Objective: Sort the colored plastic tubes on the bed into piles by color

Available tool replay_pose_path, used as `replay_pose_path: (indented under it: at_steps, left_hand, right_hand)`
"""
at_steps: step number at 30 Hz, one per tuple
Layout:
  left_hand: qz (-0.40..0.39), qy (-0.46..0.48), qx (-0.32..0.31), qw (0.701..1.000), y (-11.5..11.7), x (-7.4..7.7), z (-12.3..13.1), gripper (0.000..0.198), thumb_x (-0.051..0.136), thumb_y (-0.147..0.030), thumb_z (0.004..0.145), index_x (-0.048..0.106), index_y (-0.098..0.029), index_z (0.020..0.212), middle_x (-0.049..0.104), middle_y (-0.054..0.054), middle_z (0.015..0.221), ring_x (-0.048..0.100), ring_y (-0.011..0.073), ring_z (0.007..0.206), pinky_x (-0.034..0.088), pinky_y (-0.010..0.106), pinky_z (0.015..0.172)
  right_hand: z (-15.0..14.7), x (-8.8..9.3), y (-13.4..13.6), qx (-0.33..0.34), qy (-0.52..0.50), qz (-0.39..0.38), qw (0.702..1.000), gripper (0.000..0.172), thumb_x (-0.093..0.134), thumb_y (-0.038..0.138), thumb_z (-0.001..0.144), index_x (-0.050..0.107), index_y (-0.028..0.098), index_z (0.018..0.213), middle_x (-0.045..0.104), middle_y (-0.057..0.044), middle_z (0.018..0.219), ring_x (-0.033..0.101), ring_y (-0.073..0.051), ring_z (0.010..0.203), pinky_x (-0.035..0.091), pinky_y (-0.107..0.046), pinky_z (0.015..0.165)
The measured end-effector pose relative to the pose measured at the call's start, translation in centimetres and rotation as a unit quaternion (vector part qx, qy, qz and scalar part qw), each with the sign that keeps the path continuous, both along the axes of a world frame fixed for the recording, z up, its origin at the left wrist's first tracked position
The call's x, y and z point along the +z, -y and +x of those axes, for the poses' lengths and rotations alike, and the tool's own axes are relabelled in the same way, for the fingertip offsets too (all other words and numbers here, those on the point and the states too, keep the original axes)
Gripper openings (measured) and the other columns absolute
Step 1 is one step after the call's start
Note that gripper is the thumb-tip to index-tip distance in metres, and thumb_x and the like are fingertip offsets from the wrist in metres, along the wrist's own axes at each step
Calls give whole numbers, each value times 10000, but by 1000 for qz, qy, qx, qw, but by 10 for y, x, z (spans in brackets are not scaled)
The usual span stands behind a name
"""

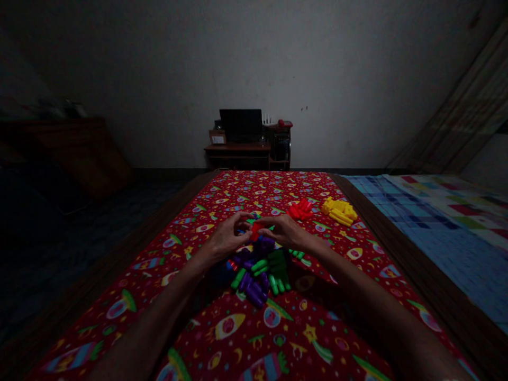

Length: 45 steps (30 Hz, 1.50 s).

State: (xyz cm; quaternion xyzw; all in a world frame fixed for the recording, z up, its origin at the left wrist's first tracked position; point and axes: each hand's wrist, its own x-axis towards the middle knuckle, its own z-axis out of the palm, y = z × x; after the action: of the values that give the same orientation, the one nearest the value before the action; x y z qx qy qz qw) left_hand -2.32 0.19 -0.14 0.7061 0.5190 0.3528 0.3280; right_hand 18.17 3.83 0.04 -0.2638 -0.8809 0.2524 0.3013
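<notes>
A red plastic toy block [255, 232] is pinched between my two hands, above a mixed pile. My left hand [228, 236] curls in from the left, its thumb tip against the block. From the right, my right hand [284, 232] reaches with bent fingers and thumb onto the same block. Below them lie purple blocks [254, 291] and green blocks [279, 270], heaped together. Dark blue blocks [223, 274] sit at the pile's left side, partly in shadow. My fingers cover part of the red block and the far side of the pile.
A group of red blocks [300, 210] lies beyond my right hand, beside a group of yellow blocks [339, 210]. A red patterned cloth [222, 328] covers the surface. A desk with a monitor [241, 125] stands by the wall. Checked bedding [416, 238] lies at right.
</notes>
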Motion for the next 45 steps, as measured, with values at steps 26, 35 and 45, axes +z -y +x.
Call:
replay_pose_path:
  at_steps: [26, 35, 45]
  left_hand:
    - [99, -248, 89, 959, -32, -50, -63, 555, 403, -463, 877, 521, -128, 1303, 555, 146, 1344, 503, 255, 1252, 377, 395, 1070]
    - [106, -137, 107, 979, -37, -76, -68, 552, 299, -486, 897, 615, -152, 1203, 656, 108, 1235, 604, 239, 1135, 459, 384, 1006]
    - [104, -124, 102, 982, -36, -71, -69, 485, 345, -451, 876, 684, -180, 1092, 695, 76, 1176, 643, 229, 1051, 492, 351, 946]
  right_hand:
    - [27, -13, -29, -213, 144, 161, 953, 280, 448, 156, 900, 702, 162, 1018, 697, -113, 885, 602, -196, 792, 397, -276, 731]
    - [-73, -34, 43, 78, 245, 203, 945, 178, 486, 106, 884, 656, 129, 838, 662, -80, 790, 558, -147, 683, 337, -272, 650]
    - [-82, -20, 48, 115, 240, 126, 956, 159, 585, 214, 864, 703, 122, 917, 698, -92, 826, 622, -169, 756, 382, -251, 643]
